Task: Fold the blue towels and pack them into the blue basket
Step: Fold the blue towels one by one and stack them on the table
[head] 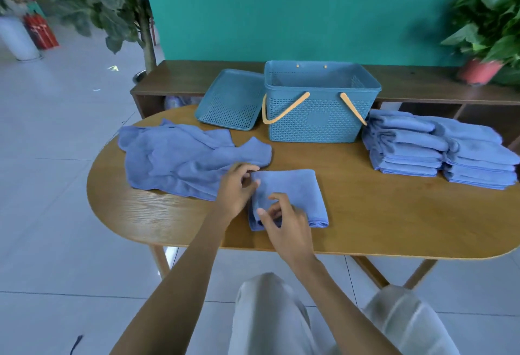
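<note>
A folded blue towel lies near the table's front edge. My left hand rests at its upper left corner, fingers pinching the edge. My right hand is at the towel's lower left corner, thumb and fingers curled on the folded layers. A heap of unfolded blue towels lies to the left. Two stacks of folded blue towels stand at the right. The blue basket with tan handles stands open at the back centre; its inside looks bare.
The basket's blue lid leans against its left side. The wooden table has a rounded front edge. A low wooden shelf runs behind, with a potted plant at right. A tree stands at back left.
</note>
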